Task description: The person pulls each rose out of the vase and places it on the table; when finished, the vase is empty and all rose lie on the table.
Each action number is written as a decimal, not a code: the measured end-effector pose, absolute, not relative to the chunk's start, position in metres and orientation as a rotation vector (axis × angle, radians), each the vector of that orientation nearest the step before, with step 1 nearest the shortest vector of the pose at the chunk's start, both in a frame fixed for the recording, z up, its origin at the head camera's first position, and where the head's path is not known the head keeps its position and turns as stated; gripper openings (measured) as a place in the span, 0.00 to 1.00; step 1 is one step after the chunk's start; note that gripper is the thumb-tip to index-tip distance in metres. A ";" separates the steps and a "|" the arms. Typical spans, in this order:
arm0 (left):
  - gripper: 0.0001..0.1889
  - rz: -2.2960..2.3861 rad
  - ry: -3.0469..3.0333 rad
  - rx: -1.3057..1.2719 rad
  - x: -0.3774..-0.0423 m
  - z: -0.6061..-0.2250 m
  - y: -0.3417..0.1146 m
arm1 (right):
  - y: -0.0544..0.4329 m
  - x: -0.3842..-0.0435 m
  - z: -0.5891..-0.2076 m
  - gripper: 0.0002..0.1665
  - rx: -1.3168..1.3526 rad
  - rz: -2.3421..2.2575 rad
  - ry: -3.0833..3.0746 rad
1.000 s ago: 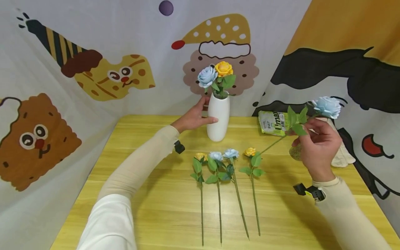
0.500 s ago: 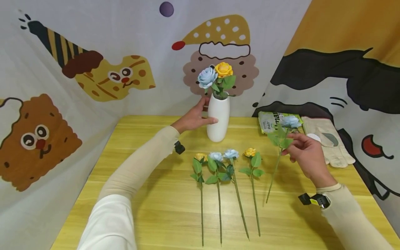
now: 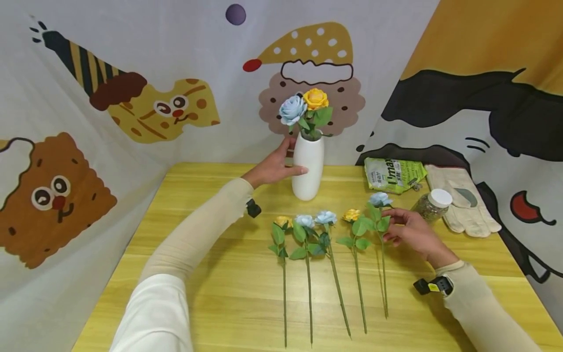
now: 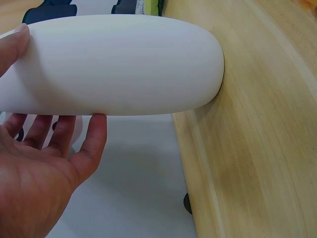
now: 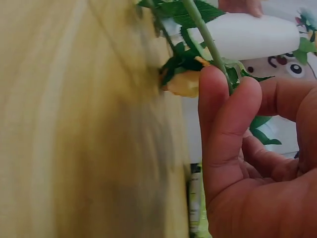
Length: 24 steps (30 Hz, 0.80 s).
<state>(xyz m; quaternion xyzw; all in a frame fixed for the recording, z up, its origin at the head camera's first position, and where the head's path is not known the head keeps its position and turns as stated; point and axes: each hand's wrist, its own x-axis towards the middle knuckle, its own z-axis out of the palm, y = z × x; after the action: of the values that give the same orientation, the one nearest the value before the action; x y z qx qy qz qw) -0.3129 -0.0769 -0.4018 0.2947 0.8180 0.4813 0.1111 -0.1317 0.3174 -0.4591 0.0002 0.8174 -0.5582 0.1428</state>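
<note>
A white vase (image 3: 308, 168) stands upright near the table's back edge, with one blue and one yellow rose in its mouth. My left hand (image 3: 276, 165) grips its side; in the left wrist view, the thumb and fingertips lie on opposite sides of the vase (image 4: 124, 64). At the right, my right hand (image 3: 413, 233) pinches a blue rose (image 3: 380, 199) by its stem, close over the table. The right wrist view has that stem (image 5: 205, 29) at the fingertips. Left of it lie a yellow rose (image 3: 352, 215), two blue roses (image 3: 325, 217) and another yellow rose (image 3: 283, 221), stems toward me.
Behind my right hand are a jar with a white lid (image 3: 433, 204), a green packet (image 3: 393, 174) and pale work gloves (image 3: 470, 205). A cartoon-printed cloth (image 3: 198, 44) hangs behind the wooden table (image 3: 237, 298).
My right hand has brought the blue rose left and down from above the gloves, turning its stem toward me beside the row. The left hand stays on the vase.
</note>
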 end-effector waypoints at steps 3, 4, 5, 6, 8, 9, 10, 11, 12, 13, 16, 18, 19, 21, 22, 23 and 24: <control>0.46 1.399 2.410 0.844 -0.313 -0.401 -0.076 | 0.318 -0.134 -0.466 0.35 -0.003 -1.613 2.288; 0.46 1.397 2.412 0.838 -0.313 -0.401 -0.076 | 0.318 -0.134 -0.468 0.36 -0.001 -1.618 2.262; 0.46 1.396 2.411 0.833 -0.313 -0.401 -0.076 | 0.318 -0.135 -0.470 0.37 0.000 -1.627 2.233; 0.46 1.395 2.411 0.827 -0.313 -0.401 -0.075 | 0.317 -0.135 -0.471 0.37 0.003 -1.638 2.202; 0.46 1.399 2.408 0.822 -0.313 -0.401 -0.075 | 0.316 -0.135 -0.475 0.37 0.006 -1.654 2.153; 0.46 1.401 2.409 0.819 -0.313 -0.401 -0.075 | 0.316 -0.135 -0.476 0.37 0.010 -1.659 2.133; 0.46 1.399 2.411 0.818 -0.313 -0.402 -0.075 | 0.315 -0.135 -0.478 0.37 0.012 -1.665 2.112; 0.46 1.398 2.413 0.817 -0.313 -0.402 -0.075 | 0.314 -0.134 -0.480 0.36 0.014 -1.668 2.097; 0.46 1.393 2.416 0.816 -0.313 -0.402 -0.075 | 0.313 -0.134 -0.482 0.36 0.013 -1.667 2.084; 0.46 1.392 2.416 0.818 -0.314 -0.402 -0.075 | 0.311 -0.133 -0.484 0.35 0.014 -1.668 2.071; 0.46 1.382 2.419 0.824 -0.314 -0.402 -0.075 | 0.307 -0.132 -0.488 0.34 0.008 -1.664 2.047; 0.46 1.384 2.418 0.829 -0.313 -0.402 -0.075 | 0.303 -0.132 -0.489 0.34 -0.003 -1.662 2.037; 0.46 1.388 2.416 0.829 -0.313 -0.402 -0.075 | 0.301 -0.132 -0.489 0.34 -0.009 -1.661 2.033; 0.46 1.392 2.418 0.831 -0.313 -0.402 -0.075 | 0.297 -0.132 -0.490 0.35 -0.024 -1.657 2.033; 0.46 1.396 2.416 0.831 -0.312 -0.402 -0.075 | 0.295 -0.132 -0.490 0.36 -0.032 -1.653 2.033; 0.46 1.400 2.416 0.833 -0.312 -0.402 -0.075 | 0.292 -0.132 -0.490 0.36 -0.042 -1.647 2.034; 0.46 1.401 2.416 0.834 -0.312 -0.401 -0.075 | 0.290 -0.132 -0.490 0.36 -0.040 -1.641 2.032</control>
<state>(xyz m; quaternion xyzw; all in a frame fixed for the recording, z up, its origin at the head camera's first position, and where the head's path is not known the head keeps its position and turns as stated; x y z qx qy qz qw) -0.3122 -0.0754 -0.4015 0.2842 0.8237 0.4775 0.1132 -0.1318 0.2902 -0.4901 -0.0150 0.7508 -0.6063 0.2615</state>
